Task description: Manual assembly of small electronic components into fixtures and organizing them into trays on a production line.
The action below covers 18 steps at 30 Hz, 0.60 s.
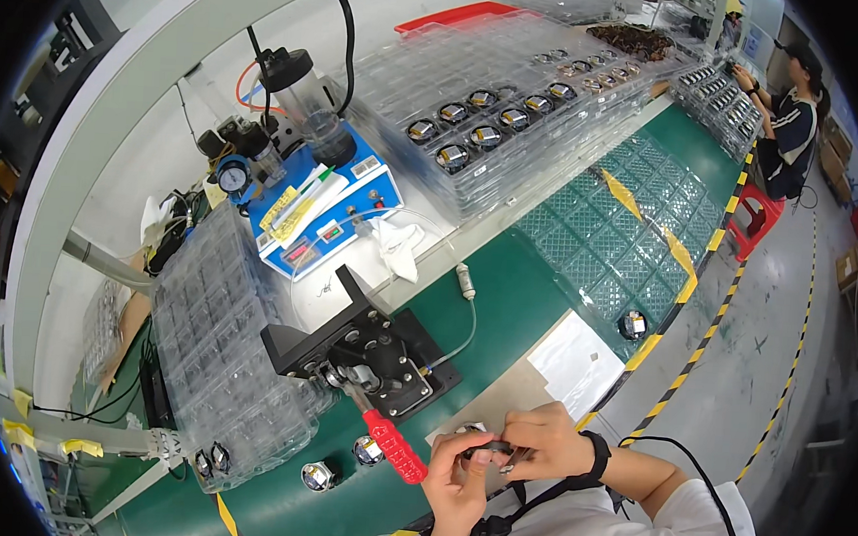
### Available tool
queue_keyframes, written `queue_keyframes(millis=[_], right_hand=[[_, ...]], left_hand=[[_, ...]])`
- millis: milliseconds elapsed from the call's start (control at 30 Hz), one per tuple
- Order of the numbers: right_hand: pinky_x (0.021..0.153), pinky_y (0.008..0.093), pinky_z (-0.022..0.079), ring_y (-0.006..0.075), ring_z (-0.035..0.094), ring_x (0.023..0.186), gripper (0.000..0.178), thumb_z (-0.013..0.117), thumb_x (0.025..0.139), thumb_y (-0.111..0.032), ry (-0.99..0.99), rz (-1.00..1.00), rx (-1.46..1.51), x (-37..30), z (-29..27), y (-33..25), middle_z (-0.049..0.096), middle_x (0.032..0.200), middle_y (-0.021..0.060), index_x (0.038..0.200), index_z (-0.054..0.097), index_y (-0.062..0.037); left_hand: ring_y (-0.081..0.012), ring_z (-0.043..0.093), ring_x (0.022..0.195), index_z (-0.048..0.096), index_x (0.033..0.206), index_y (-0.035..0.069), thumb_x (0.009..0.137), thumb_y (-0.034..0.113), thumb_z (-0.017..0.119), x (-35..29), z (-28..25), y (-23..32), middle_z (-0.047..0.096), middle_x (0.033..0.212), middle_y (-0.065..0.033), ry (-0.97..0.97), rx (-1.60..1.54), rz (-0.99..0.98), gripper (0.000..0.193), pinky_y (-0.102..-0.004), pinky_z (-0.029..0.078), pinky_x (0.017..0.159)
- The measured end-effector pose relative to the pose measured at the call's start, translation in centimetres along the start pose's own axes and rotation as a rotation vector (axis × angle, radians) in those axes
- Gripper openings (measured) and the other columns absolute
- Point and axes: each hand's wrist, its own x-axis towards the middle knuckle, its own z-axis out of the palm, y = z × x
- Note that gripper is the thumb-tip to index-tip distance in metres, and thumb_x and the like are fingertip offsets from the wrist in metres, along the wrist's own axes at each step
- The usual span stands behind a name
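My left hand (456, 493) and my right hand (548, 441) meet over the table's near edge, fingers closed on a small dark round part (488, 449) between them. The fingers hide much of it. Just left of my hands is the red handle (395, 448) of a toggle clamp on a black fixture (371, 352); neither hand grips it. Two round black-rimmed parts with silver and white middles lie on the green mat beside it: one part (369, 449) close to the handle, another part (319, 476) farther left.
A blue dispenser box (330, 209) stands behind the fixture. Stacked clear trays (510, 195) at the back hold several round parts; another tray stack (236, 336) is at left. On the right are a white sheet (576, 365) and a flat clear tray (615, 229). A person (791, 122) works at far right.
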Motion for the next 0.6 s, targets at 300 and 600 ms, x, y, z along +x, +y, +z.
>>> queue_keyframes(millis=[300, 600], right_hand=[[0.054, 0.0190, 0.036, 0.0039, 0.051, 0.063, 0.017, 0.071, 0.073, -0.007, 0.404, 0.570, -0.041, -0.5, -6.8, 2.1, 0.063, 0.082, -0.0011, 0.087, 0.063, -0.0022], [0.062, 0.0207, 0.039, 0.0037, 0.051, 0.076, 0.013, 0.064, 0.082, -0.003, 0.573, 0.729, -0.204, -3.5, -13.2, 10.4, 0.061, 0.090, 0.0002, 0.094, 0.061, -0.0002]], left_hand=[[-0.0150, 0.058, 0.088, 0.056, 0.116, 0.001, 0.077, 0.003, 0.070, 0.9, -2.7, 2.5, 0.055, 0.116, -0.0118, 0.128, 0.414, 0.064, 0.041, -0.0251, 0.046, 0.071], [-0.0162, 0.056, 0.064, 0.047, 0.129, 0.006, 0.073, 0.007, 0.074, 1.2, -8.2, 0.6, 0.047, 0.128, -0.0123, 0.355, 0.803, -0.120, 0.062, -0.0285, 0.047, 0.062]])
